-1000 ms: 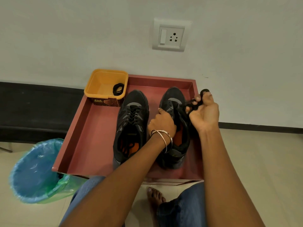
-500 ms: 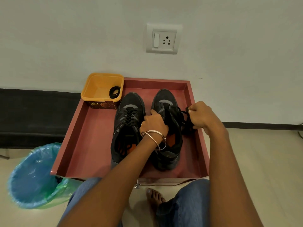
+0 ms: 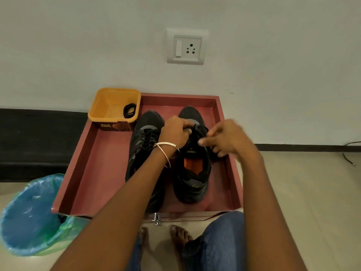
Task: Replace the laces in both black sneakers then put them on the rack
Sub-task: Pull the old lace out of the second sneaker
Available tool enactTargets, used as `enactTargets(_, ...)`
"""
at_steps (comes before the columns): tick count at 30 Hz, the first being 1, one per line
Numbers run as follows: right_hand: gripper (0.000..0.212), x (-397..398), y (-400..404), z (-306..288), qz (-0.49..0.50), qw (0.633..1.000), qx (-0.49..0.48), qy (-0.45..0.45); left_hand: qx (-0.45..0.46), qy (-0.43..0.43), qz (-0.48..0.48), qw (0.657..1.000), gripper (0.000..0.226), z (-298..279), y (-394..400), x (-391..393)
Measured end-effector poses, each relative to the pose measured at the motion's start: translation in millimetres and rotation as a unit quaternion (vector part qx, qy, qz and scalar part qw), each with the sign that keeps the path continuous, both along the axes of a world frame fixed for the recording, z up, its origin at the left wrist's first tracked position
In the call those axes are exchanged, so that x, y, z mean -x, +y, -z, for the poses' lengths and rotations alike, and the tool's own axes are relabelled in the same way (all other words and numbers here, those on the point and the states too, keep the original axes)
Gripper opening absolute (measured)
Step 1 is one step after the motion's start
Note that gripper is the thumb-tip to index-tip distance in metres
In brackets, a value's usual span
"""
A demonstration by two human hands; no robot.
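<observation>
Two black sneakers sit side by side in a reddish-brown drawer tray [image 3: 82, 173], toes toward the wall. Left sneaker [image 3: 143, 137] is laced, crossed lace visible just left of the left hand's knuckles. Right sneaker [image 3: 192, 173] has its orange insole showing below both hands' fingertips, heel toward the person.

Left hand [image 3: 175, 133], bangles [image 3: 168, 151] on the wrist, rests on the upper part of the right sneaker; fingers curled, pinching the black lace [image 3: 196, 133] near the top eyelets. Right hand [image 3: 226, 137] is blurred, just right of the same sneaker's lacing area; fingers loosely spread, index pointing left toward the left hand's fingertips. Cannot tell if the right fingers have hold of the lace. Dark lace bunch lies just under the right fingers at the tray's right wall.

Yellow tub [image 3: 115, 106] stands in the tray's far left corner, up-left of the left fingers, with a coiled black lace [image 3: 129, 111] inside. Blue-lined bin [image 3: 29, 214] on the floor, well left of the hands. Wall socket [image 3: 187, 46] above. Bare foot [image 3: 178, 237] and jeans [image 3: 220, 241] below the tray
</observation>
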State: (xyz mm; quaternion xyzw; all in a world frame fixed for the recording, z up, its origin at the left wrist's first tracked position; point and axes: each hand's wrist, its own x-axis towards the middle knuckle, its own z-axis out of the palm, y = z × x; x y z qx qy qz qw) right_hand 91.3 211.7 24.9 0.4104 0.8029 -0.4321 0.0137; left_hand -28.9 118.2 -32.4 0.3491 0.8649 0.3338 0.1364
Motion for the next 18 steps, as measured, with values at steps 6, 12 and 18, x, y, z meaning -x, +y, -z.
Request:
enactTargets(6, 0.020, 9.3, -22.9, 38.4, -0.079, 0.971, -0.168, -0.149, -0.008, 0.044, 0.022, 0.999, 0.015, 6.0, 4.4, 4.4)
enactTargets(12, 0.017, 11.9, -25.5, 58.9, -0.056, 0.978, -0.130, -0.154, -0.012, 0.041, 0.033, 0.999, 0.014, 14.5, 8.6, 6.2)
enactTargets(18, 0.016, 10.9, -29.8, 59.5, -0.034, 0.981, -0.134, -0.137, 0.010, -0.039, 0.075, 0.996, 0.015, 1.0, 6.2, 13.4)
